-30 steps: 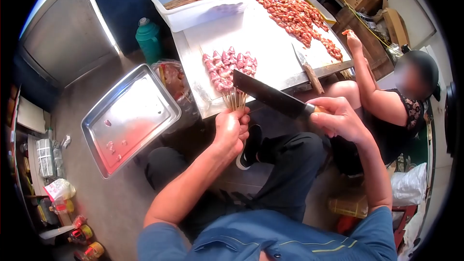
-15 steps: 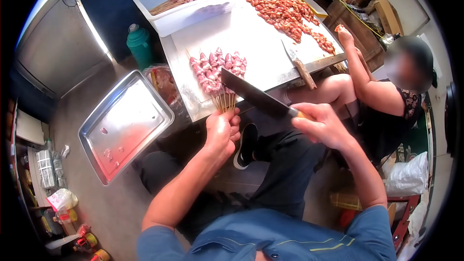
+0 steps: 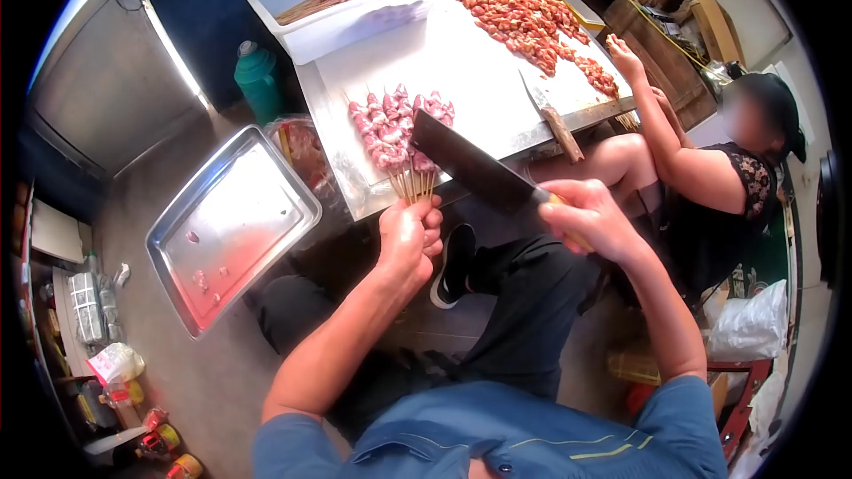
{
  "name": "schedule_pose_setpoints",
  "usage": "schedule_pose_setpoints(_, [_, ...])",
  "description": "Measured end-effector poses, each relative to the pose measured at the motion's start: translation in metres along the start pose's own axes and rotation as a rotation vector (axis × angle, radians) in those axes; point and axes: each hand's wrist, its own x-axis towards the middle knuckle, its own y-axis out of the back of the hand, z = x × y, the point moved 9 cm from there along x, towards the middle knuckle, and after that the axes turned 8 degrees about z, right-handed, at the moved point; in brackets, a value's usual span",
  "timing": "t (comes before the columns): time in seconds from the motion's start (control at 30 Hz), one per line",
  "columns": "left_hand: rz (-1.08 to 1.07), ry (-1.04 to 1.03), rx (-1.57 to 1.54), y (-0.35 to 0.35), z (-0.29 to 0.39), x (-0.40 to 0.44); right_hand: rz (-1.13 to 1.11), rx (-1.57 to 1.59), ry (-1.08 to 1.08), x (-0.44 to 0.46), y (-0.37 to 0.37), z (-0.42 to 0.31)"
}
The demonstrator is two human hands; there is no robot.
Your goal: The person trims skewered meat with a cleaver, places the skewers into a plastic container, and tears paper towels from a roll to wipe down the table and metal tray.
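My left hand (image 3: 410, 235) is closed around the lower ends of several meat skewers (image 3: 386, 129), held together in a bunch. Their pinkish-red meat pieces rest on the white board (image 3: 479, 80) near its front corner. In my right hand (image 3: 593, 217) is a cleaver (image 3: 475, 162), gripped by its light wooden handle. The broad dark blade points up and to the left, with its tip over the right side of the skewered meat. Whether the blade touches the meat I cannot tell.
A white tub (image 3: 342, 9) of skewers stands on the board's far left. Red meat chunks (image 3: 524, 22) and a knife (image 3: 555, 120) lie on the right. A metal tray (image 3: 235, 222) and green flask (image 3: 256, 80) are at left. Another person (image 3: 710, 160) sits at right.
The cleaver has shifted slightly right with my right hand, its blade tip a little higher. My left hand stays about where it was. The other person's raised hand has moved slightly up and left.
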Motion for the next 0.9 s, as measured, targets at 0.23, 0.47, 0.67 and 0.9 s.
schedule_pose_setpoints(0.23, [-0.002,-0.006,0.008,-0.002,0.000,-0.001,0.055,-0.025,0.031,-0.021,0.024,-0.002])
schedule_pose_setpoints(0.47, [0.007,0.005,0.002,0.001,0.000,0.000,-0.028,0.006,0.043,0.011,-0.016,0.002])
schedule_pose_setpoints(0.67, [0.000,0.006,-0.014,-0.001,0.000,-0.002,0.022,-0.026,-0.002,-0.018,0.027,0.005])
schedule_pose_setpoints(0.9, [-0.011,0.002,0.007,-0.002,0.001,-0.002,0.099,0.061,0.176,0.025,0.009,-0.031])
